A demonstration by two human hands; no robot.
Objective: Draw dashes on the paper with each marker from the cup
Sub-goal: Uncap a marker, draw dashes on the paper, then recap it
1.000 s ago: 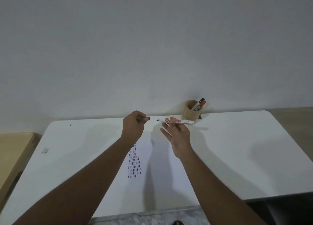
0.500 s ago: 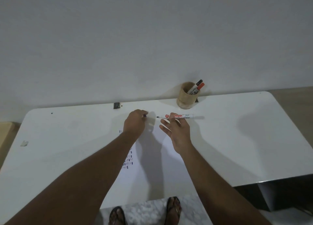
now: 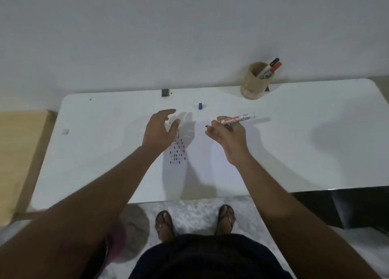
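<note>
My right hand (image 3: 228, 134) grips an uncapped white marker (image 3: 237, 118) with red lettering, its dark tip pointing left above the white paper (image 3: 202, 163). My left hand (image 3: 161, 129) hovers open over the paper's upper left, fingers spread, holding nothing. A small blue cap (image 3: 200, 106) stands on the table beyond both hands. Rows of short dark dashes (image 3: 176, 152) sit on the paper just right of my left wrist. A wooden cup (image 3: 253, 83) at the back right holds two markers (image 3: 271, 67), one black-capped and one red-capped.
The white table (image 3: 305, 142) runs against a pale wall. A small dark block (image 3: 165, 92) sits at its back edge and a small pale tag (image 3: 65, 131) near its left side. A wooden surface (image 3: 19, 156) adjoins on the left. My sandalled feet (image 3: 195, 219) show below.
My left hand has let go of the blue cap, which now stands on the table, and has opened. The view has tilted downward; my right hand still holds the marker.
</note>
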